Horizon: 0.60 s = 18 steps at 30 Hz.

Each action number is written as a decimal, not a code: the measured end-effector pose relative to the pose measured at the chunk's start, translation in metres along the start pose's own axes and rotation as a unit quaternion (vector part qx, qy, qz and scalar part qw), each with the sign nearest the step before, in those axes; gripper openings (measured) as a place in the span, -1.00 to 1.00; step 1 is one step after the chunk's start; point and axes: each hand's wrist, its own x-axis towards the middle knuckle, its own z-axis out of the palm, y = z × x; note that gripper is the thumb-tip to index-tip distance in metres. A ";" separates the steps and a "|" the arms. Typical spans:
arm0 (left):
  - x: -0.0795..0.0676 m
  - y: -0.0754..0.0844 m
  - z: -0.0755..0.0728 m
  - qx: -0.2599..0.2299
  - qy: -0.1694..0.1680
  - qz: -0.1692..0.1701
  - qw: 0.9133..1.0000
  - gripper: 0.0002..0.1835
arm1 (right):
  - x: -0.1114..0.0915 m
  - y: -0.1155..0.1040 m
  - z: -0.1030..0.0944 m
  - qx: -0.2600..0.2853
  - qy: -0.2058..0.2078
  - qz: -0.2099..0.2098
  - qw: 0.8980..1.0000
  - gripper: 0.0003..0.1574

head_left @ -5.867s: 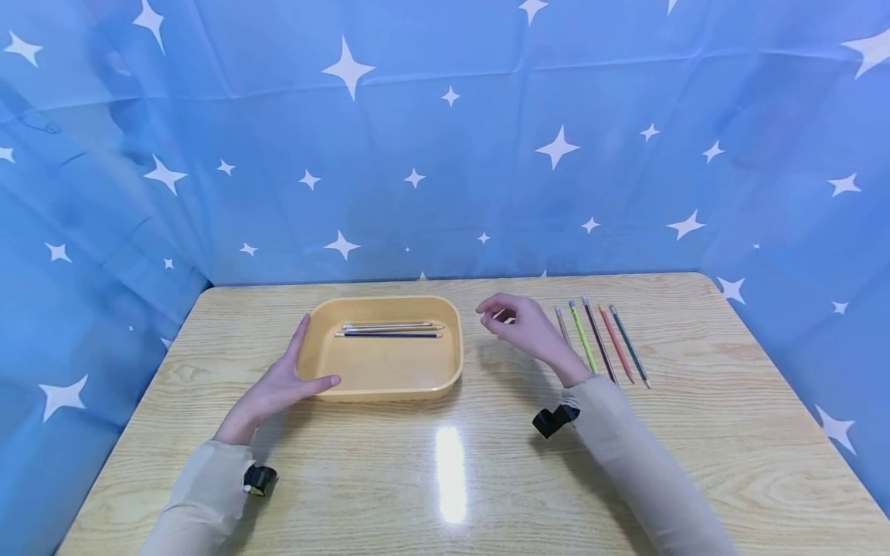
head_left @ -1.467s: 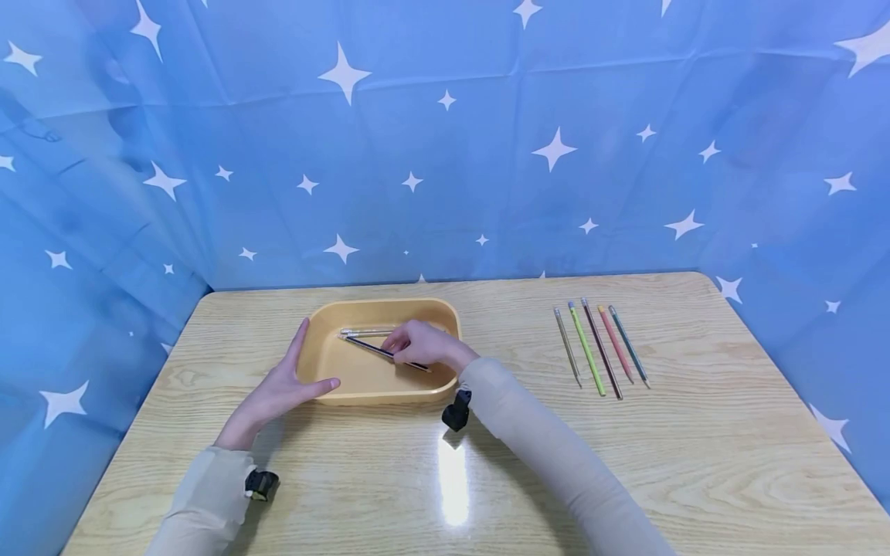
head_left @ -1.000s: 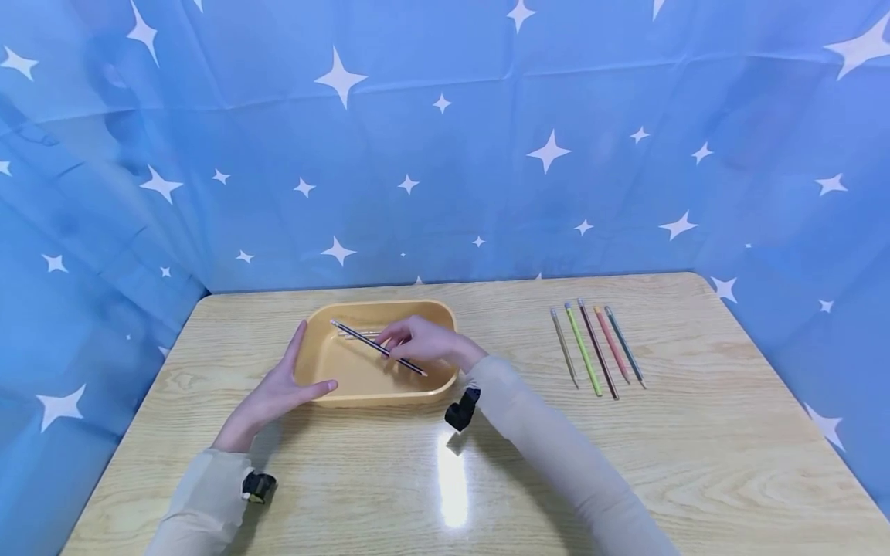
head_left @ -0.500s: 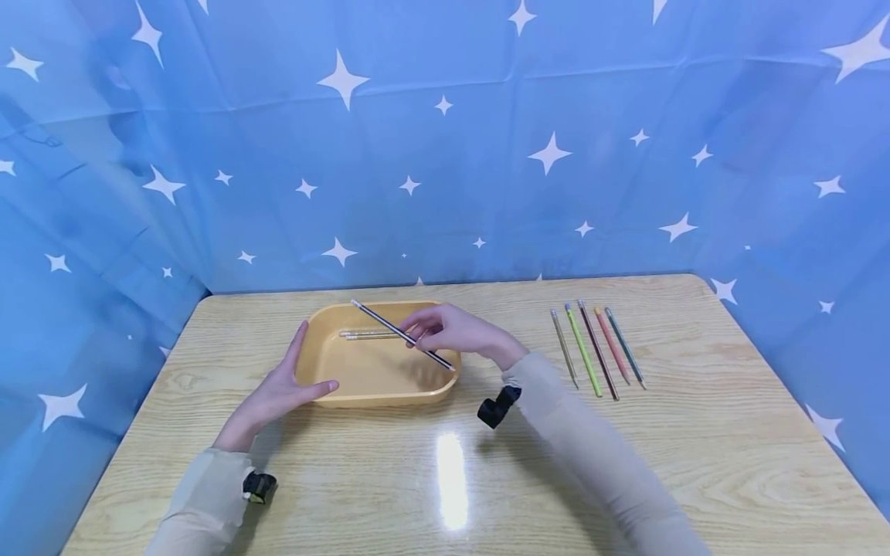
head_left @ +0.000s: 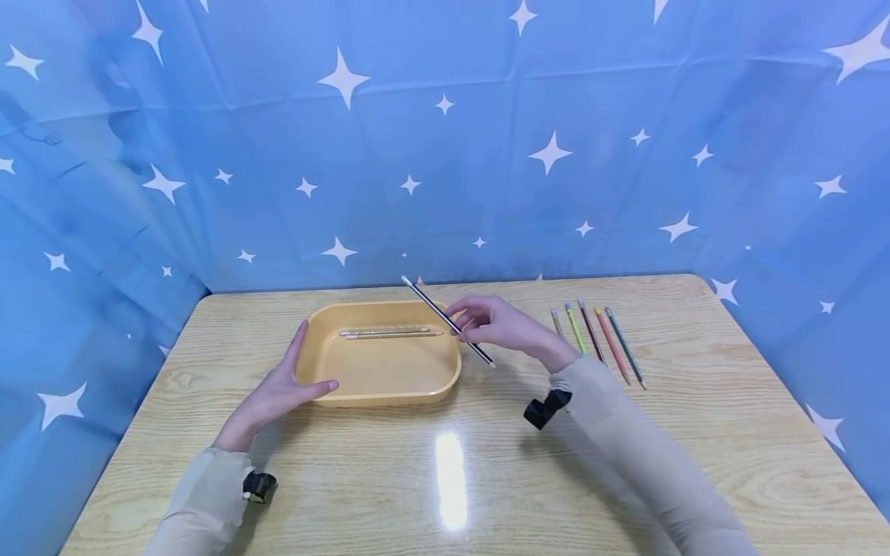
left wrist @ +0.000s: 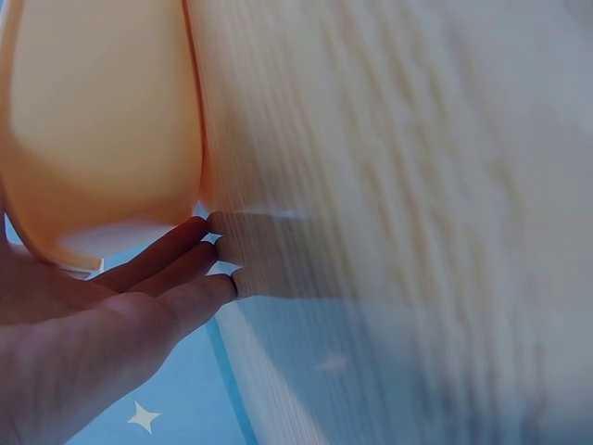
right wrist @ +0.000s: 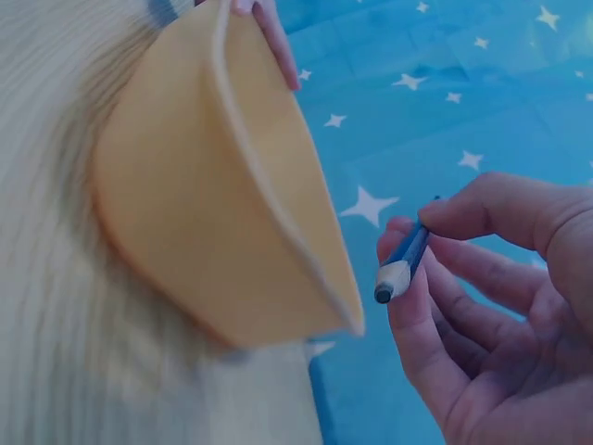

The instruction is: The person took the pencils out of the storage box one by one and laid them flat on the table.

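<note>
A dark blue pencil (head_left: 429, 303) is pinched between the thumb and fingers of my right hand (head_left: 504, 324), tilted over the right edge of an orange-yellow tray (head_left: 382, 400). In the right wrist view the sharpened end of this pencil (right wrist: 398, 274) points toward the camera. At the tray's left side my left hand (head_left: 278, 390) is spread, its fingers straight along the wall and its thumb at the front left corner. The left wrist view shows those fingers (left wrist: 167, 264) against the outside of the tray. Two light-coloured pencils (head_left: 392, 335) lie side by side inside the tray.
On the right of the wooden table (head_left: 348, 479) several pencils lie in a row, among them a green pencil (head_left: 574, 328), a pink pencil (head_left: 612, 344) and a teal pencil (head_left: 626, 347). My right forearm partly covers the row. A blue star-patterned cloth (head_left: 445, 185) hangs behind.
My right hand came from the right into the tray, took hold of the dark blue pencil, lifted it and carried it rightward to the rim. My left hand stays at the tray.
</note>
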 end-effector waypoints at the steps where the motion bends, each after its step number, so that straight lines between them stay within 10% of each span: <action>1: 0.000 0.000 0.000 0.001 0.000 0.000 1.000 0.25 | -0.004 0.002 -0.002 0.003 0.003 0.004 1.000 -0.48; 18: -0.003 0.011 -0.001 0.124 0.037 0.049 0.990 0.21 | -0.069 0.049 -0.033 0.013 0.056 0.062 0.996 -0.46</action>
